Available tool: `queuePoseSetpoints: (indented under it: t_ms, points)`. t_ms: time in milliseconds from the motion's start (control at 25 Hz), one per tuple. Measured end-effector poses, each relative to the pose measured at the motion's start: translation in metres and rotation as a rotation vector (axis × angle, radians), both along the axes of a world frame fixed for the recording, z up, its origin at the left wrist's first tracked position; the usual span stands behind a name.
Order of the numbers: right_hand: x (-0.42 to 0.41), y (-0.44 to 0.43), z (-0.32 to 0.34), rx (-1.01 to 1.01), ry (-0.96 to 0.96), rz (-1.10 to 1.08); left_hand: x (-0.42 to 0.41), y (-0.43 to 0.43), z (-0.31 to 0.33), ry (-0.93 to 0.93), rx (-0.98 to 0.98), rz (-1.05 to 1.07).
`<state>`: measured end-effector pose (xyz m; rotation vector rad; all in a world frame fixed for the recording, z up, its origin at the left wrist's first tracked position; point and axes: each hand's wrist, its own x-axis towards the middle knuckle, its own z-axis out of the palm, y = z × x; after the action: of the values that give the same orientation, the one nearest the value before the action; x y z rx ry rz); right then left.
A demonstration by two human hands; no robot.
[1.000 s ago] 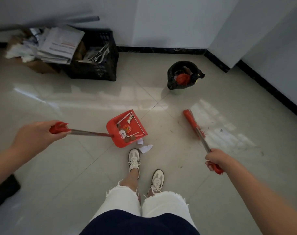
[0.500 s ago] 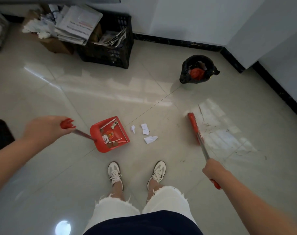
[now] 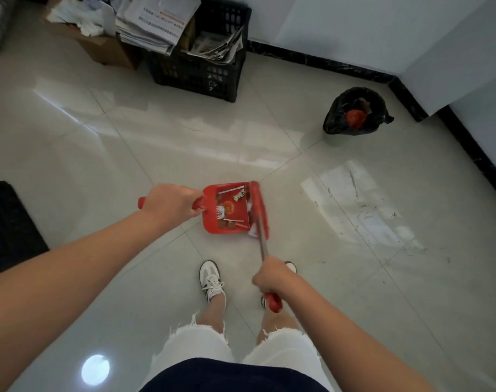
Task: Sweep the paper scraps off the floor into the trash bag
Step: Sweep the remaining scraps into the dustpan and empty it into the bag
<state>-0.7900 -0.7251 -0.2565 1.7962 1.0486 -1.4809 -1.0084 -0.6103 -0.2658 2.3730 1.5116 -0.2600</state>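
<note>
A red dustpan (image 3: 227, 210) lies on the pale tile floor just ahead of my feet, with litter and bits of paper in it. My left hand (image 3: 170, 203) grips its red handle. My right hand (image 3: 272, 275) grips the handle of a red broom (image 3: 259, 210), whose head is pressed against the dustpan's open right edge. White paper scraps (image 3: 251, 232) show at that edge, partly hidden by the broom head. A black trash bag (image 3: 354, 111) with red rubbish inside stands at the far right near the wall corner.
A black plastic crate (image 3: 204, 66) stuffed with newspapers and a cardboard box (image 3: 105, 49) with papers stand against the far wall. Another dark crate (image 3: 6, 222) sits at the left edge. Scuffed dusty tile (image 3: 360, 205) lies to the right. My two shoes are just behind the dustpan.
The broom swept left across the scraps to the dustpan's mouth. The dustpan shifted right toward them, and my left hand slid down its handle close to the pan.
</note>
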Motion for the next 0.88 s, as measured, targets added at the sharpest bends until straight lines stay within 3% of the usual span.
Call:
queuePoseSetpoints:
  t_ms: [160, 400, 720, 880]
  points:
    - [-0.027, 0.002, 0.018, -0.036, 0.121, -0.203, -0.001, 0.012, -0.004, 0.063, -0.009, -0.028]
    - [0.07, -0.003, 0.081, 0.057, 0.151, -0.56, -0.021, 0.015, -0.004, 0.055, -0.022, -0.01]
    - [0.111, -0.03, 0.094, 0.187, 0.001, -0.552, -0.081, 0.015, 0.009, -0.075, -0.045, 0.327]
    - [0.138, -0.031, 0.084, 0.202, -0.07, -0.633, -0.12, 0.006, 0.015, -0.059, -0.025, 0.314]
